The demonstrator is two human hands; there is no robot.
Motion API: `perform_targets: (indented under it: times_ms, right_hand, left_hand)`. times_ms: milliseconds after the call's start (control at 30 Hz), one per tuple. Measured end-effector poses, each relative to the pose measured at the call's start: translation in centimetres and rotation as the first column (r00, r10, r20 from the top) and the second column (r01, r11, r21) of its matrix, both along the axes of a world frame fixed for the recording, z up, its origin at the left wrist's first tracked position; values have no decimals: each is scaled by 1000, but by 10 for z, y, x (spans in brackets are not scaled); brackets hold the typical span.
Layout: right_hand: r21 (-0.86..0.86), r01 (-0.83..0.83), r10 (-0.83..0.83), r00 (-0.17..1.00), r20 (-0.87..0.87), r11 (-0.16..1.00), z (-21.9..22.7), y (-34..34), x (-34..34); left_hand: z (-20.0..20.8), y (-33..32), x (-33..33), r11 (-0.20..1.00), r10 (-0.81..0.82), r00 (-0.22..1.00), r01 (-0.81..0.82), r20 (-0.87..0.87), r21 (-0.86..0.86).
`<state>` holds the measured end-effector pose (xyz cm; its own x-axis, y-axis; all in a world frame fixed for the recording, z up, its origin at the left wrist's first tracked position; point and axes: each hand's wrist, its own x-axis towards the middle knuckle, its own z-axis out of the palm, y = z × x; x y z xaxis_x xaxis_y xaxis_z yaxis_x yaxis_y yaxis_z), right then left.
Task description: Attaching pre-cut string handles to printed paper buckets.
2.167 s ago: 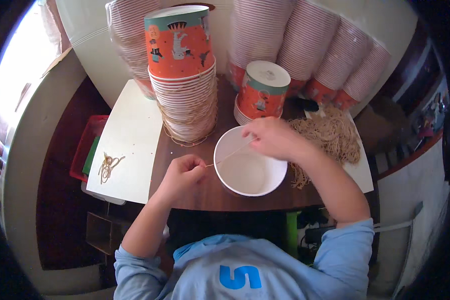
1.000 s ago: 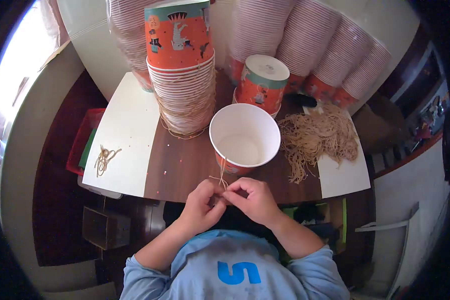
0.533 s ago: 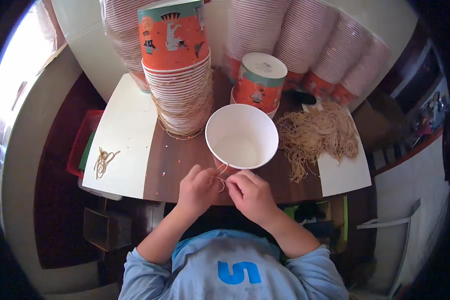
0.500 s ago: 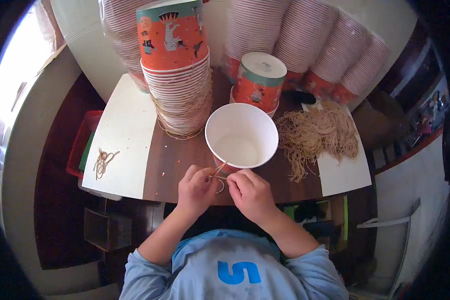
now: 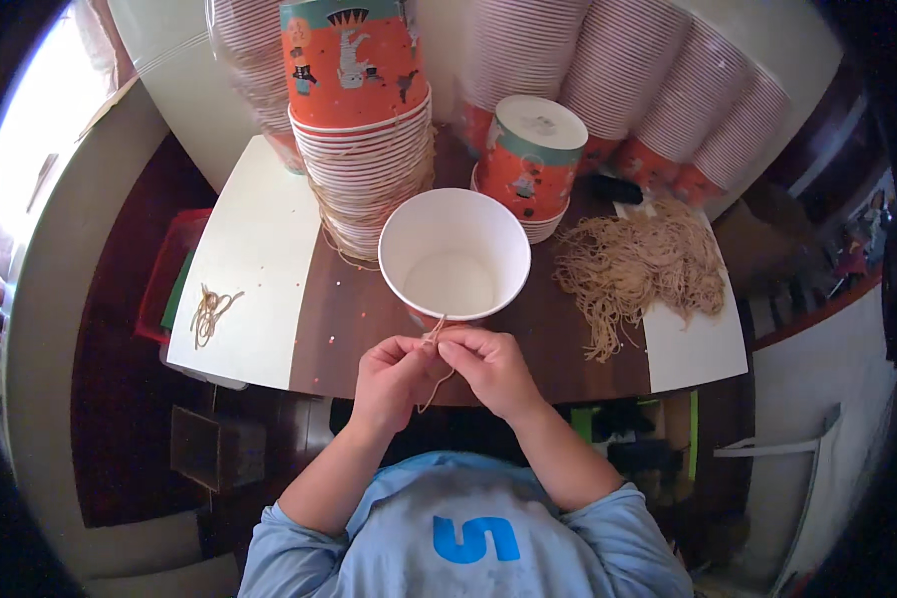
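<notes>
A paper bucket [image 5: 405,251], white inside, stands mouth up on the table in front of me. At its near side, tan string [image 5: 440,323] runs up from my fingertips toward the rim, and a loose end hangs below them. My left hand [image 5: 389,381] pinches the string between thumb and fingers. Close against it, my right hand [image 5: 492,373] pinches the same string, the fingertips of both nearly meeting. Whether there is a knot between them is too small to tell. The bucket's outer wall is mostly hidden from above.
Behind to the left rises a tall stack of upturned orange buckets [image 5: 353,70] with string around it. Another upturned bucket [image 5: 531,169] stands behind right. A tangled string pile [image 5: 658,261] lies right, a small string bundle [image 5: 209,315] left. Wrapped bucket stacks [image 5: 623,70] line the back.
My hands have come closer together and slightly up, drawing in the string. The bucket sits a little further left and back, nearer the tall stack. The view has shifted slightly.
</notes>
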<state>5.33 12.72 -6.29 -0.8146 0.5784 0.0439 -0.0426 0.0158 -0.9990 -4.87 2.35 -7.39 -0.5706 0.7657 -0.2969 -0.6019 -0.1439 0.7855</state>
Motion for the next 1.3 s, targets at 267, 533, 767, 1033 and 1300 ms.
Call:
perform_targets:
  times_ms: [267, 533, 767, 1033, 1300]
  right_hand:
    - [-644, -62, -58, 985, -164, 763, -12, -7, -4]
    - [-698, -20, -122, 981, -152, 716, -18, -7, -1]
    - [-786, -73, -109, 978, -177, 614, -25, -7, -1]
    - [-831, -82, -85, 985, -153, 551, -21, -7, -1]
    - [-775, 32, -181, 978, -107, 631, -21, 4, 1]
  left_hand:
    - [-5, -3, 2, 999, -38, 999, 37, 6, 36]
    - [-10, -3, 8, 994, 68, 962, -43, -263, 101]
    - [-15, 1, 13, 976, 217, 759, -164, -614, 142]
    - [-2, -4, 9, 977, 201, 381, -143, -903, 157]
    - [-2, -8, 0, 983, 114, 518, -181, -848, 21]
